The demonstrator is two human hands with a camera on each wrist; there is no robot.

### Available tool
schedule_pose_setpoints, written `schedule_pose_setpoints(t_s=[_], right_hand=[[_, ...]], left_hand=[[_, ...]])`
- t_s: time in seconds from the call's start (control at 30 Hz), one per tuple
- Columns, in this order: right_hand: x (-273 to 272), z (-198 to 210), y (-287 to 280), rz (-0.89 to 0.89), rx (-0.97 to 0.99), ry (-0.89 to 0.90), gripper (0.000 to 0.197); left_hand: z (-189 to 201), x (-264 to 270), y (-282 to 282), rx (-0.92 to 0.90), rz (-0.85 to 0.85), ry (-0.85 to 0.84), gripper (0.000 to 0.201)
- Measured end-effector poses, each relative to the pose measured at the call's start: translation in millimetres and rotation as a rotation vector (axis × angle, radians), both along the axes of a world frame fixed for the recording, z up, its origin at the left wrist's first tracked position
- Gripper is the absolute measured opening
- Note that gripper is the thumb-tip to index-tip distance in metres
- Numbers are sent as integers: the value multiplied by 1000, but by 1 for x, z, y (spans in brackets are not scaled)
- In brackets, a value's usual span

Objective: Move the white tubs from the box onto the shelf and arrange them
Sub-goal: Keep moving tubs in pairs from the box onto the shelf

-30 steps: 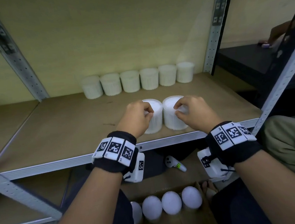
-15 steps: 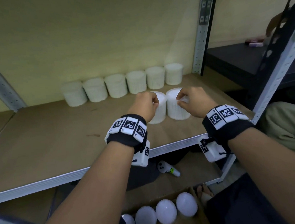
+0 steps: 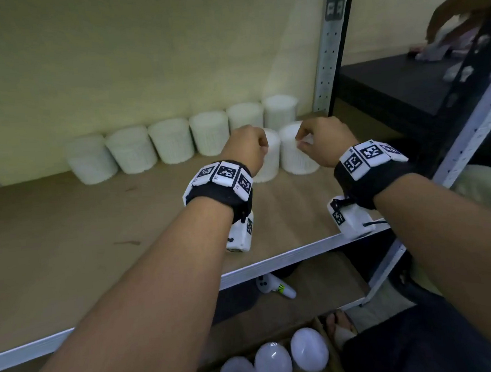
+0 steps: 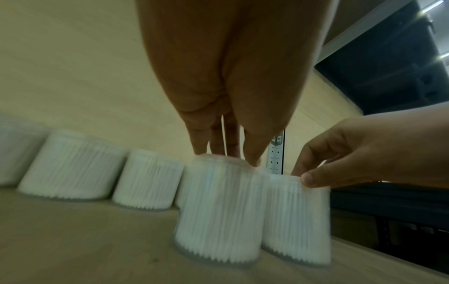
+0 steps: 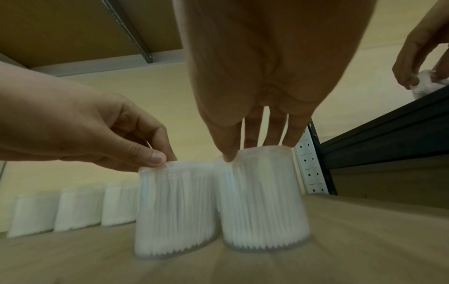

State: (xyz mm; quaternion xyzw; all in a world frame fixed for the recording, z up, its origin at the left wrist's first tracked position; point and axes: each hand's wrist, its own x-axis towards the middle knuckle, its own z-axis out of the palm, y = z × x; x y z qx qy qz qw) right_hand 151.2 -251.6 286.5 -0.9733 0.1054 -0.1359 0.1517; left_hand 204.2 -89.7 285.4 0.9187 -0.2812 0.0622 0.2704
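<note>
- Head view: left hand [image 3: 245, 149] pinches the rim of the left tub [image 3: 268, 160], standing upright on the shelf [image 3: 66, 244].
- Right hand [image 3: 321, 138] pinches the right tub [image 3: 296, 155] (tubs touching, just before the back row [image 3: 176, 141]).

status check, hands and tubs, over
Left hand pinches left tub; right hand pinches right tub. Both upright on shelf. Path clear.

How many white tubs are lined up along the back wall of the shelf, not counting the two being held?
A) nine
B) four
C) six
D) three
C: the head view shows six tubs in the back row against the wall, while the left hand and right hand each hold one more tub in front of it.
</note>
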Motion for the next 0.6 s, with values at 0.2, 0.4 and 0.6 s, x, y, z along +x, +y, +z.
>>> schedule_pose_setpoints(t_s=[0.2,0.4,0.6], right_hand=[[25,0,-8,5,-46,-11,20],[43,-1,-17,9,-63,-21,21],[55,-4,-21,8,-48,-26,20]], left_hand=[[0,24,-13,-9,-4,-3,19],[-3,43,-23,-21,-4,-5,18],[-8,55,-28,-35,14,-7,16]])
